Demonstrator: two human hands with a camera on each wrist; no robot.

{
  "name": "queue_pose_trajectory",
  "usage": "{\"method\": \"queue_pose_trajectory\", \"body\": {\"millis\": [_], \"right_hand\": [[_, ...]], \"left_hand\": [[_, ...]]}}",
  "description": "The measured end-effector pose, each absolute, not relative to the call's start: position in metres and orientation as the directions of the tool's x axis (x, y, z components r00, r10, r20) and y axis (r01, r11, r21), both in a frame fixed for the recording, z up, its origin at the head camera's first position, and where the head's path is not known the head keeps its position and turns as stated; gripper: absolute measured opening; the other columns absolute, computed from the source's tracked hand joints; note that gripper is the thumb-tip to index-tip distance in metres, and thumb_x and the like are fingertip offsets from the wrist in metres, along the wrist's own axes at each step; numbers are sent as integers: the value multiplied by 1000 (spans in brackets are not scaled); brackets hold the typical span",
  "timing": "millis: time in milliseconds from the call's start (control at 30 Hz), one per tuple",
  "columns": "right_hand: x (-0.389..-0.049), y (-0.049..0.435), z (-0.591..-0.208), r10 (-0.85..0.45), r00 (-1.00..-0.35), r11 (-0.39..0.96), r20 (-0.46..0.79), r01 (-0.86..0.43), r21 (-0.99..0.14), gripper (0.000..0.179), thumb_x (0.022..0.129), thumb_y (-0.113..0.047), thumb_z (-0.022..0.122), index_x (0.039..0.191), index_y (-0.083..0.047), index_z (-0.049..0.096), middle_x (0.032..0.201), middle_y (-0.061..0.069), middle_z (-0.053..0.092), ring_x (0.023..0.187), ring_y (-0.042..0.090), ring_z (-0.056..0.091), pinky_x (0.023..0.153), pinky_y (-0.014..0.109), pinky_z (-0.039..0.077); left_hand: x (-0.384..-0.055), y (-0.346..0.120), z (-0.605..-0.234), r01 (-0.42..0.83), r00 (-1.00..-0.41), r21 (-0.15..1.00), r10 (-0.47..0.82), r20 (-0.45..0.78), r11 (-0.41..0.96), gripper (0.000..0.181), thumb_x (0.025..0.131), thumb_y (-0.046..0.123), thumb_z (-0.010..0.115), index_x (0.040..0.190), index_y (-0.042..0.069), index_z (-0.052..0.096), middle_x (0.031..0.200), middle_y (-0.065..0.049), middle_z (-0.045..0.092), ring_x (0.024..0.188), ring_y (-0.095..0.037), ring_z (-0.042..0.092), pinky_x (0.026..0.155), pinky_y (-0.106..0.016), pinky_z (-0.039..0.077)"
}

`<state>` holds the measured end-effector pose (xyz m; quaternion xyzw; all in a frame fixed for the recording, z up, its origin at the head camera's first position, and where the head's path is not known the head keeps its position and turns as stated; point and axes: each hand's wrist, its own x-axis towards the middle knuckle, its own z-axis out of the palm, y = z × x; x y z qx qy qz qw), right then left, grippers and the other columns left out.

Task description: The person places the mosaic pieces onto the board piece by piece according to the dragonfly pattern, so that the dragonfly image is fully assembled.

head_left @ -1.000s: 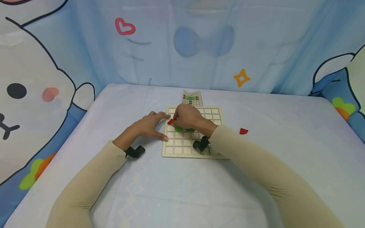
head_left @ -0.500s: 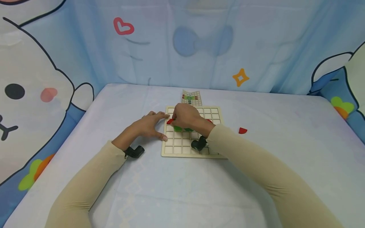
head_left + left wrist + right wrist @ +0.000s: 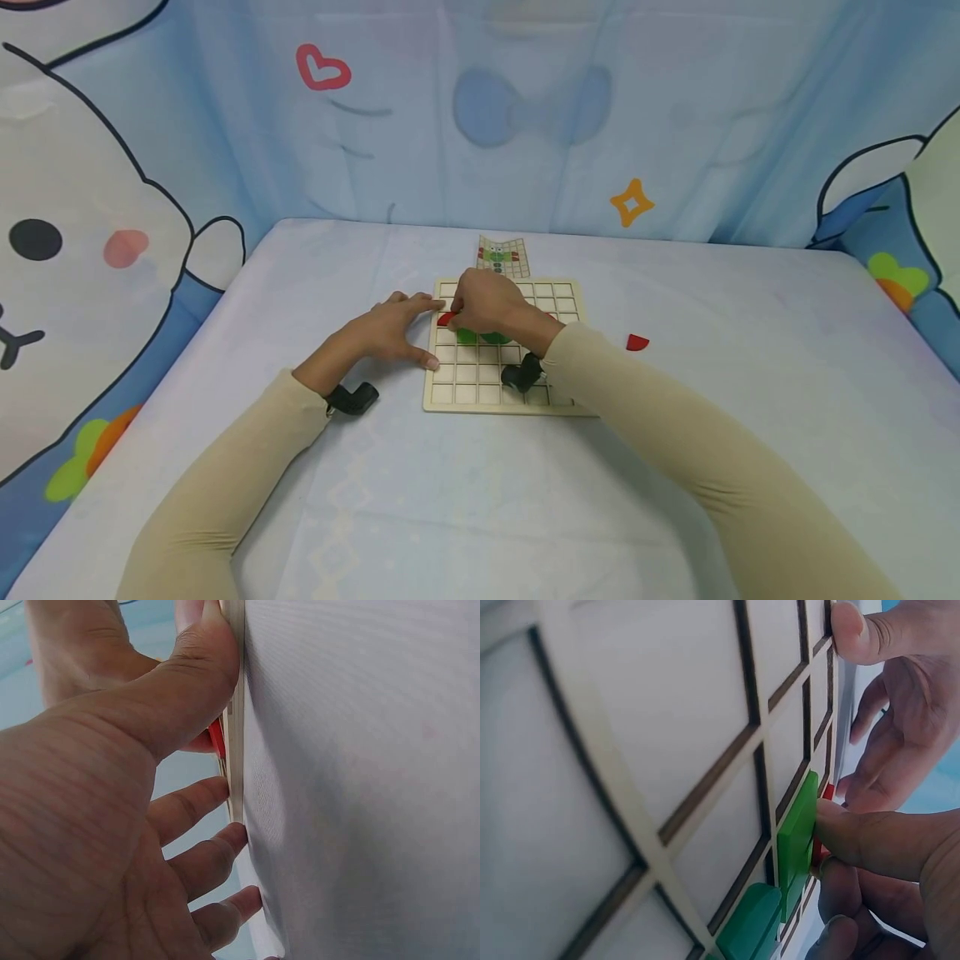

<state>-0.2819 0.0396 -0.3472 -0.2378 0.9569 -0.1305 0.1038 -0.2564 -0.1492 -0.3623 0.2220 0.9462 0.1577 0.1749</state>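
A square wooden grid board (image 3: 465, 393) lies on the table. My left hand (image 3: 382, 333) is spread at its left edge, thumb and fingertips touching the rim, as the left wrist view (image 3: 234, 750) also shows. Over the board, my right hand (image 3: 491, 302) has thumb and fingers bent and pinches a red tile (image 3: 446, 319) in the left column. Beside the fingertips are a light green tile (image 3: 799, 844) and a darker green, round-edged tile (image 3: 748, 921). Another red tile shows partly behind the right wrist. My right hand and forearm hide the middle of the board.
Behind the board stands a small pattern card (image 3: 502, 258) with a green and red figure on a grid. A loose red quarter-round tile (image 3: 637, 342) lies on the white tablecloth (image 3: 375, 500) to the right. A blue printed curtain (image 3: 525, 167) hangs behind the table.
Both hands stay at the same places on the board. The right hand shifts only very slightly at the red tile; the whole view drifts a little.
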Motion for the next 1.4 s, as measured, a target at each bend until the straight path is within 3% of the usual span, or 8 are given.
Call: {"method": "queue_pose_trajectory", "body": {"millis": [900, 1000, 1100, 1400], "right_hand": [[-276, 39, -344, -504, -853, 841, -135, -450, -299, 32, 91, -31, 69, 112, -8, 76, 107, 6, 76, 83, 18, 71, 77, 35, 57], [-272, 41, -342, -506, -855, 835, -113, -452, -314, 36, 93, -33, 65, 117, -8, 73, 102, 5, 77, 75, 14, 69, 74, 33, 56], [-266, 46, -337, -510, -855, 824, -95, -455, -337, 36, 94, -33, 64, 120, -9, 72, 86, 3, 77, 64, 12, 65, 66, 30, 54], [-236, 86, -327, -521, -853, 801, -36, -474, -366, 35, 93, -34, 67, 118, -10, 73, 72, -1, 72, 61, 10, 61, 58, 27, 48]], "left_hand": [[-255, -152, -362, 365, -837, 385, 479, -263, 848, 98, 79, 49, 80, 157, 23, 28, 165, -10, 22, 150, -36, 21, 114, -62, 28], [-255, -151, -362, 368, -835, 386, 483, -264, 846, 97, 79, 50, 79, 157, 23, 28, 165, -10, 21, 149, -36, 21, 114, -62, 29], [-256, -151, -362, 370, -835, 384, 484, -262, 846, 97, 79, 50, 79, 157, 23, 28, 165, -10, 21, 149, -36, 21, 113, -62, 29], [-257, -149, -363, 356, -842, 376, 468, -267, 855, 98, 78, 50, 80, 157, 25, 28, 165, -8, 22, 150, -35, 21, 114, -61, 29]]}}
